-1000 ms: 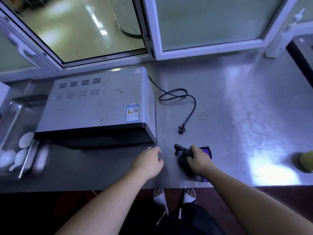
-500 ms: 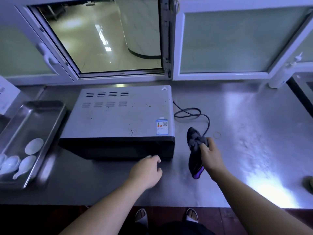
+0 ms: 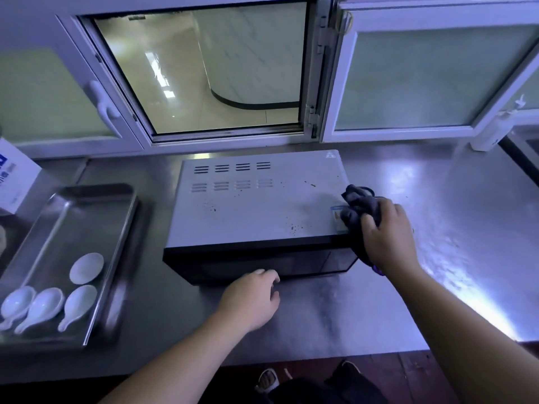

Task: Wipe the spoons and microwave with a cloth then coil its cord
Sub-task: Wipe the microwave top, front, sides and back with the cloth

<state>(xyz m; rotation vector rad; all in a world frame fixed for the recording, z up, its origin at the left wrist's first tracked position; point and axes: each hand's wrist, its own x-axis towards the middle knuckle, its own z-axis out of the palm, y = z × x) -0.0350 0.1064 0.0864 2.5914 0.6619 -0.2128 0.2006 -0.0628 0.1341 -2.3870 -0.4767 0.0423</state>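
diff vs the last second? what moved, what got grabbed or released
The right hand picked the dark cloth up off the counter, carried it up and over, and now presses it on the right front corner of the microwave top, over the label. Nothing was let go. The left hand stays near the microwave's front lower edge; the spoons stay in the tray.

A steel table (image 3: 437, 199) runs below a row of white-framed windows. The middle window (image 3: 204, 71) stands open onto a tiled floor; the right window (image 3: 423, 74) has frosted glass. A shallow metal tray (image 3: 87, 199) lies at the left of the table. A white box (image 3: 14, 179) with blue print stands behind the tray. A white bottle (image 3: 493, 132) stands at the far right, against the window frame.
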